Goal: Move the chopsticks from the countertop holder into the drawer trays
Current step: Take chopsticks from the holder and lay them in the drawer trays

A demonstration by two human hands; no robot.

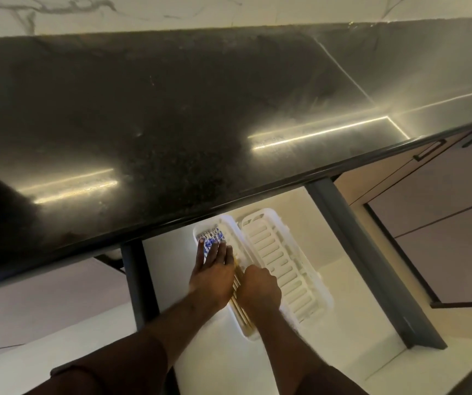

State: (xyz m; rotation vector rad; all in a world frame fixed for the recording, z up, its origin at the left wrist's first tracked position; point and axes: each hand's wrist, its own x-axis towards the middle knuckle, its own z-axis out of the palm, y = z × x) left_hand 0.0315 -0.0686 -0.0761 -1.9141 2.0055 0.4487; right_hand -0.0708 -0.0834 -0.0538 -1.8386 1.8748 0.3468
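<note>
Two white slotted trays lie side by side in the open drawer. The left tray holds a bundle of wooden chopsticks with blue-and-white patterned tops. My left hand rests flat on the chopsticks with its fingers spread over the patterned ends. My right hand is curled over the chopsticks' middle, at the left tray's right rim; its fingers are hidden. The right tray has nothing in it. No countertop holder is in view.
A black polished countertop overhangs the back of the drawer. Dark grey drawer side rails run on both sides. Cabinet fronts with dark handles stand to the right.
</note>
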